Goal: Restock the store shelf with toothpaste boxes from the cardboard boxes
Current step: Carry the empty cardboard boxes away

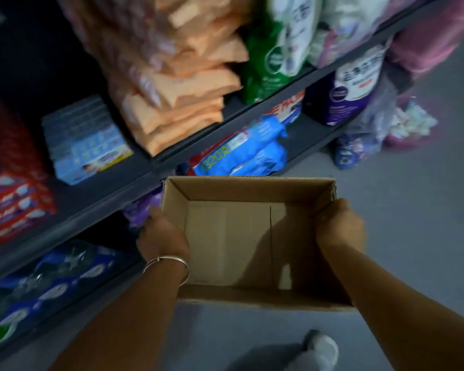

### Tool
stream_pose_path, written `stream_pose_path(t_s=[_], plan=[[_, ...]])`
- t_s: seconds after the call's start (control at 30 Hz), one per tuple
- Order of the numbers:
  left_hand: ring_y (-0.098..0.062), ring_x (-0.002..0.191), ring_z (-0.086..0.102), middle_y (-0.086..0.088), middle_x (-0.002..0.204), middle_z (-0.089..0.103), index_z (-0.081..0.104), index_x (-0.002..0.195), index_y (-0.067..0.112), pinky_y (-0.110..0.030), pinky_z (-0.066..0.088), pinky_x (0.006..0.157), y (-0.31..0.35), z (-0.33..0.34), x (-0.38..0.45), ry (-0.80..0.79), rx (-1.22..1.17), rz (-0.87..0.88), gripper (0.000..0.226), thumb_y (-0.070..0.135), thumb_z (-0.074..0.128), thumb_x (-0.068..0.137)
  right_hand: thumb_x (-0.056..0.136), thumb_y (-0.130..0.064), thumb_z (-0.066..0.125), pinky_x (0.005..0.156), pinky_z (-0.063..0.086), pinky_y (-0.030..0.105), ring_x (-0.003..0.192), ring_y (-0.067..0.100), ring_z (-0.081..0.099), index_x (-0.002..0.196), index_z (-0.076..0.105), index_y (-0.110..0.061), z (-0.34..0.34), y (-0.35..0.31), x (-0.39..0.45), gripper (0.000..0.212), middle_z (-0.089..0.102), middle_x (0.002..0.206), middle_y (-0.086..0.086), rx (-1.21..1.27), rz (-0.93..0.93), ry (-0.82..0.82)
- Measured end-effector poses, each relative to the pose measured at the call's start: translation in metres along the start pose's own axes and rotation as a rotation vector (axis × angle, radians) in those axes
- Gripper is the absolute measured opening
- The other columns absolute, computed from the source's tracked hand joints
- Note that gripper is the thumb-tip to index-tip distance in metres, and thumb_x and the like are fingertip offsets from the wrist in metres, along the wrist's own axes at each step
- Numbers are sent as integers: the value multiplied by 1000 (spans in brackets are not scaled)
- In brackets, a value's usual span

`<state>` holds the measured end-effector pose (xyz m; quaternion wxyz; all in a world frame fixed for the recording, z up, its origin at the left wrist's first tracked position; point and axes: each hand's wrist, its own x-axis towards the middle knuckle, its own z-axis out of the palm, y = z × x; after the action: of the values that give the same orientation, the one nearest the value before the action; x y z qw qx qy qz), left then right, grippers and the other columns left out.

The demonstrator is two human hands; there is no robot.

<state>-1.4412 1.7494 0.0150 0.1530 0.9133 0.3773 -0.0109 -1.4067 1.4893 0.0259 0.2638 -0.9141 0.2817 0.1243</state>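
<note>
Before the store shelf, I hold the cardboard box above the floor, my left hand gripping its left wall, my right hand its right. Its interior shows bare: no toothpaste boxes remain inside. Red toothpaste boxes sit stacked on the shelf at left. Judgement: this box is emptied; whether other boxes await, I cannot tell.

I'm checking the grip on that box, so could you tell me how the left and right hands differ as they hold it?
The left hand wears a thin silver bangle at the wrist; the right hand has a bare wrist. The left hand holds the cardboard box on the side facing the shelves; the right hand holds the side facing the open floor. Both grip the rim of the open, empty box.
</note>
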Motion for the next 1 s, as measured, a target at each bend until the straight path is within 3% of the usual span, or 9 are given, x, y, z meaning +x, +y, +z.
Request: stream_pose_path(t_s=[0.43, 0.83, 1.0], plan=[[-45, 110, 53, -28, 120, 54, 44, 120, -3, -49, 40, 88, 326, -1, -69, -14, -1, 370, 28, 1, 41, 93, 94, -14, 40, 82, 43, 42, 103, 40, 54, 108, 52, -6, -234, 98, 153, 20, 58, 109, 20, 167, 264, 206], [-43, 112, 52, -26, 123, 54, 44, 123, -1, -49, 41, 91, 623, 33, -133, -125, 19, 718, 29, 4, 37, 96, 93, -12, 43, 72, 37, 34, 101, 38, 56, 102, 58, -6, -403, 194, 304, 19, 60, 105, 20, 251, 470, 375], [-45, 112, 52, -27, 122, 54, 44, 121, -1, -50, 42, 90, 744, 53, -159, -152, 37, 812, 27, 2, 40, 94, 92, -8, 45, 82, 45, 39, 104, 38, 56, 105, 60, -7, -468, 223, 365, 20, 60, 108, 19, 371, 590, 421]])
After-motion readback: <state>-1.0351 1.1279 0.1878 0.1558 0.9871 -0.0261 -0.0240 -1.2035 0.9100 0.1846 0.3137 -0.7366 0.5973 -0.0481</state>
